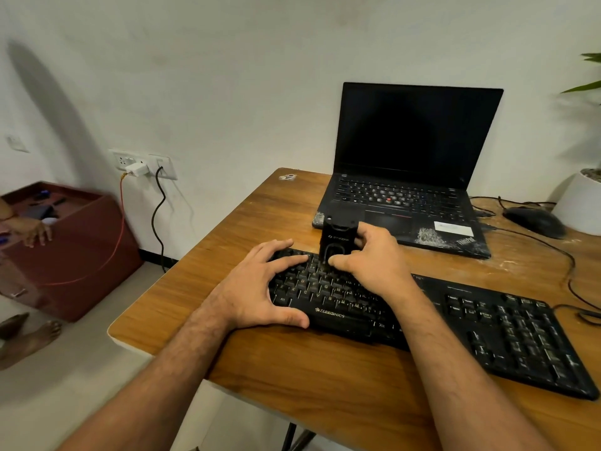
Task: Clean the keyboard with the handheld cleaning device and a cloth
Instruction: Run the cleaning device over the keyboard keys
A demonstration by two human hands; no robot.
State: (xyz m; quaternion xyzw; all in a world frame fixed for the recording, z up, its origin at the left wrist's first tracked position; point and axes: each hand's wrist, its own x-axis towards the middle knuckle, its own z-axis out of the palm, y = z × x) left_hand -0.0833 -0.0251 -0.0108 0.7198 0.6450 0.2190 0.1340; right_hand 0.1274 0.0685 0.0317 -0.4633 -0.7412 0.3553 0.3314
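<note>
One black full-size plastic keyboard (455, 323), one open black laptop (406, 177), one black corded mouse (535, 221), one black boxy handheld cleaning device (338, 237), and one white round plant pot (579, 206) at the wooden table's (227, 242) far right edge.

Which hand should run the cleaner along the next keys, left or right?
Right. The right hand already grips the cleaner, which stands upright on the upper key rows of the keyboard. The left hand lies spread on the keyboard's left end, steadying it; better kept there.
</note>
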